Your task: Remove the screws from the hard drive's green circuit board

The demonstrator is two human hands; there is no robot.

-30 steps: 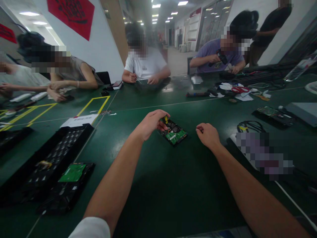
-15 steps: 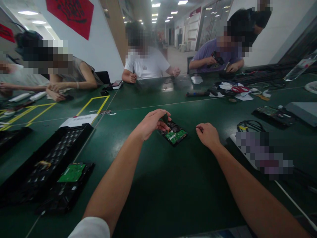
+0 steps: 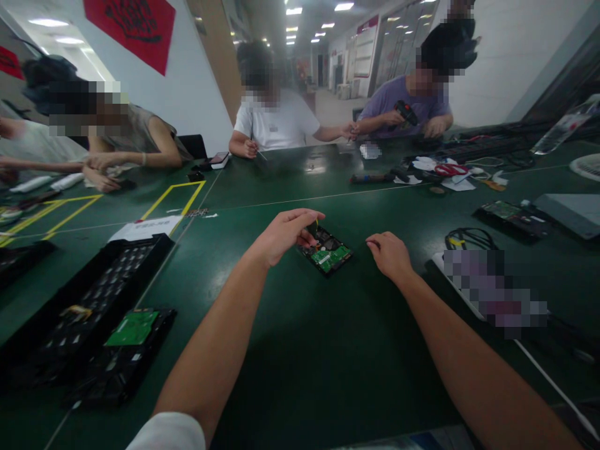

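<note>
A hard drive [image 3: 332, 253] with a green circuit board lies flat on the dark green table, angled in front of me. My left hand [image 3: 296, 232] is over its far left corner, fingers closed round a small dark tool [image 3: 314, 229] with a yellow part at its top. The tool stands roughly upright on or just above the drive; its lower end is hidden by my fingers. To the right of the drive, apart from it, my right hand [image 3: 388, 253] rests near the tabletop with fingers curled and tips pinched together. Whatever is in that pinch is too small to tell.
At left lie a long black tray [image 3: 89, 300] and another drive with a green board [image 3: 134, 328]. On the right are a coiled black cable [image 3: 471, 240], a blurred-out item [image 3: 492, 287] and a further drive [image 3: 510, 219]. Several people sit across the table, one holding a power drill [image 3: 405, 113].
My left fingers have shifted slightly on the tool, and its yellow part shows now. My right hand stays pinched. Across the table, one person's hand has reached toward the person with the drill.
</note>
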